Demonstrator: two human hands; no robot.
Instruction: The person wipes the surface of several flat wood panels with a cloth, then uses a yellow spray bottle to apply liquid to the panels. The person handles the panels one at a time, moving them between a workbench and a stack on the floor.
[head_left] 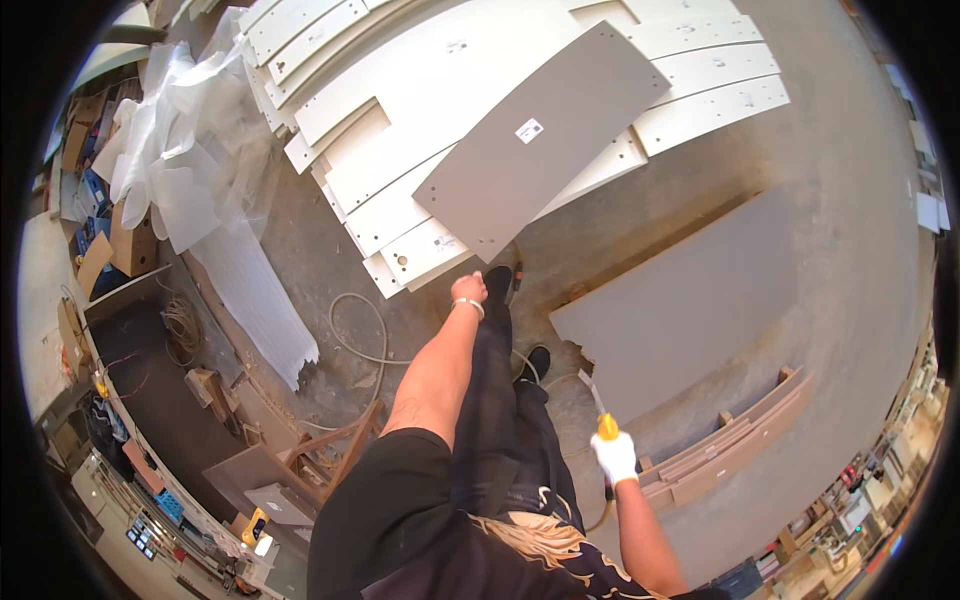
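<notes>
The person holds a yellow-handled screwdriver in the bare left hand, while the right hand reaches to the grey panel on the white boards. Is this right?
Not quite: the hands are swapped. In the head view the gloved right hand holds the yellow-handled screwdriver, and the bare left hand reaches to the grey panel lying on the white boards.

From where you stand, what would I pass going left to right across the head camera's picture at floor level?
Cardboard boxes → crumpled clear plastic sheeting → coiled pale hose → left hand reaching down → right hand in a white glove, gripping a yellow-handled screwdriver → grey board lying on the floor.
</notes>
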